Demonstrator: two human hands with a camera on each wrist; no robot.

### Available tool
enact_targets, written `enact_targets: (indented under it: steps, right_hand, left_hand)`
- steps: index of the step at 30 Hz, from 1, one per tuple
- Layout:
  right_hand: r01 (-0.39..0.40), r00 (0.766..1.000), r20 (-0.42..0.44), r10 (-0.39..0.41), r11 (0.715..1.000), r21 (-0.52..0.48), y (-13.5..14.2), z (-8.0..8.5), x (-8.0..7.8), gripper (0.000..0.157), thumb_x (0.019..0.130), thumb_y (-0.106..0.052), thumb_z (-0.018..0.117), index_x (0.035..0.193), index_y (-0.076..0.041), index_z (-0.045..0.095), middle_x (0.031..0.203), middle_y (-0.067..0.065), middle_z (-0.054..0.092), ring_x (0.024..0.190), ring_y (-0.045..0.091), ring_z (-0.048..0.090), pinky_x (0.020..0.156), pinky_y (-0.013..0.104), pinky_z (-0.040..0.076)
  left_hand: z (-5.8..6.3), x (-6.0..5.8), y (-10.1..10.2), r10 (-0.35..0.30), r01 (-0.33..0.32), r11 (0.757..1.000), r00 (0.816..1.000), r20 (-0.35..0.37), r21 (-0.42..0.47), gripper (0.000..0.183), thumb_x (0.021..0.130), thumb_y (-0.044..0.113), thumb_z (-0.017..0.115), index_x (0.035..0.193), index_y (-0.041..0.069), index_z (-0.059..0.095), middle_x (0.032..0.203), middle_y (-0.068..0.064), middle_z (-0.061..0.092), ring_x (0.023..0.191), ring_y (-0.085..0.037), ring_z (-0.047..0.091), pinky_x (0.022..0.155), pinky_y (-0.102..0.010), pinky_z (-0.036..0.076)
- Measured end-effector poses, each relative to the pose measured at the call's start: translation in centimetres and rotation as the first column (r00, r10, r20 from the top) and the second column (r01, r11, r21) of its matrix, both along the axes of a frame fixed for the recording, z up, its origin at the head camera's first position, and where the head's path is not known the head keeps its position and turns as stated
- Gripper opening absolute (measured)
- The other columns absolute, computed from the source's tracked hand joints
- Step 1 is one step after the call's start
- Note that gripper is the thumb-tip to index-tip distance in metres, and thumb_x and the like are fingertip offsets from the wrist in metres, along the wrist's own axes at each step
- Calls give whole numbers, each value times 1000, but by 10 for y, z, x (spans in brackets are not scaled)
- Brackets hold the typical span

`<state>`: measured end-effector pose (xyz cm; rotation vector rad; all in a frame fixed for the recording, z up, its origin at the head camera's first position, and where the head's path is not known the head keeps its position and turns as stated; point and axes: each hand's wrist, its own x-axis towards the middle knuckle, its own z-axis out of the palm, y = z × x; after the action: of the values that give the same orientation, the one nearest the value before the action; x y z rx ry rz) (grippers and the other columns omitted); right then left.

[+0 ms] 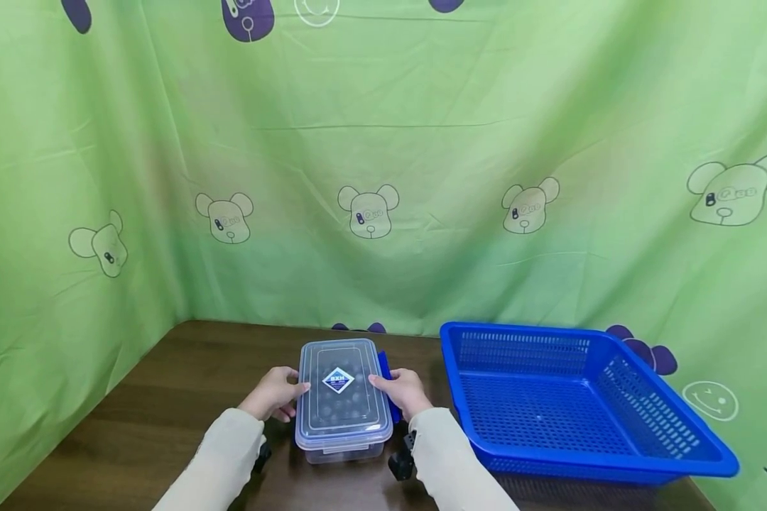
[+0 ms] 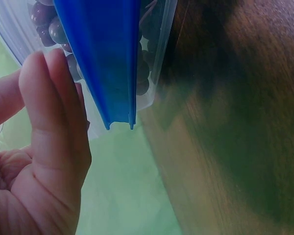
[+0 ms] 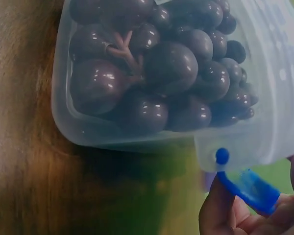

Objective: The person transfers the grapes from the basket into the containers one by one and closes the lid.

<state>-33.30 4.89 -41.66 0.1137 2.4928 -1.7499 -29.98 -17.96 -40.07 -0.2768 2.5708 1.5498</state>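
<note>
A clear plastic food box [image 1: 345,453] with a translucent lid [image 1: 341,415] stands on the table. Dark, shiny grapes [image 3: 171,68] with a brown stem show through its wall. My left hand [image 1: 273,392] is at the box's left side, thumb on the lid's edge, its straight fingers beside the left blue clasp [image 2: 105,54], which lies down along the wall. On the other side, my right hand [image 1: 405,392] has its thumb on the lid and its fingers curled under the right blue clasp [image 3: 252,188], which sticks outward from the lid.
Close to the right of the box sits a large blue plastic basket [image 1: 588,465] with slotted walls. Brown tabletop [image 1: 230,355] extends to the left. A green printed cloth [image 1: 371,284] hangs behind and along the sides.
</note>
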Motion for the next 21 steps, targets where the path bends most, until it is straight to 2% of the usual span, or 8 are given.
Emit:
enact_targets:
  steps: [6,10,13,18,21]
  right_hand:
    - [40,997,-67,-34,995,90,-3,3,3,47,84,-19,74,114,13,59,92,20,67,74,25,67,65,39,56]
    - [62,995,-87,-52,991,122,-5,2,4,36,84,-18,75,102,11,62,83,15,67,68,21,65,61,36,56]
    - [56,992,-119,-36,984,169,-7,5,4,30,84,-16,74,94,10,62,79,13,64,67,20,62,63,36,55]
    - [36,990,-142,6,957,289,-9,14,3,26,84,-15,73,86,8,61,75,11,60,66,21,58,62,36,52]
    - [24,991,-132,28,927,375,-10,18,2,25,84,-17,73,83,5,61,72,10,59,65,21,56,61,36,50]
  left_hand:
    - [-1,0,1,-3,3,1000,1000,1,8,44,94,9,59,128,-14,43,75,-12,58,46,-16,49,42,-25,45]
    - [-2,1,2,-4,3,1000,1000,6,15,44,95,8,59,128,-15,42,74,-12,58,46,-16,49,42,-24,46]
    - [-1,1,2,-6,6,1000,1000,4,22,43,95,7,58,127,-16,42,74,-13,56,46,-16,48,42,-24,46]
    - [0,0,2,-6,6,999,1000,12,37,43,95,6,57,128,-16,41,75,-14,56,47,-16,49,43,-24,47]
    - [-1,-1,2,-8,8,999,1000,10,47,42,95,6,57,128,-16,42,74,-13,56,46,-15,48,43,-24,47]
